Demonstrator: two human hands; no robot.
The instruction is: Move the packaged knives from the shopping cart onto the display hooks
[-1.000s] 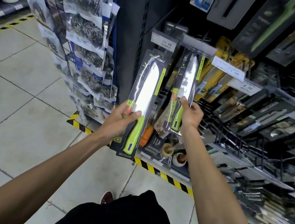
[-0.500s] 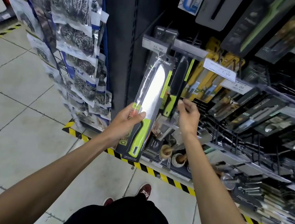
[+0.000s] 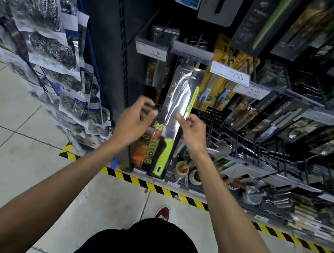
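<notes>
The right grip [image 3: 191,129] pinched the knife pack [image 3: 171,125] at its right edge, thumb flat on the front of the pack beside the blade, the other fingers hidden behind the card. The left grip [image 3: 134,121] sat just beside the pack's left edge with its fingers curled. It was blurred, and whether the thumb touched the card or held anything could not be told.

The pack hung or was held upright against the left end of the rack [image 3: 286,156], leaning a little so that its top lay further right than its foot. Its top edge came just under a clear label strip [image 3: 190,52], and whether it was on a hook could not be seen. The silver blade showed between the two grips; the green handle lay below them, near the rack's bottom edge.

Left of the strip was a price tag [image 3: 155,51] reading 13.90. To its right were tags reading 7.00 [image 3: 230,75] and 8.00 [image 3: 252,90]. Yellow-carded knives [image 3: 217,84] hung just right of the pack. Bagged steel scourers [image 3: 44,44] hung on a stand well to the left, past a dark upright [image 3: 110,32]. Yellow-and-black tape [image 3: 153,186] ran along the floor at the rack's foot, and a red shoe [image 3: 162,213] stood just short of it.
</notes>
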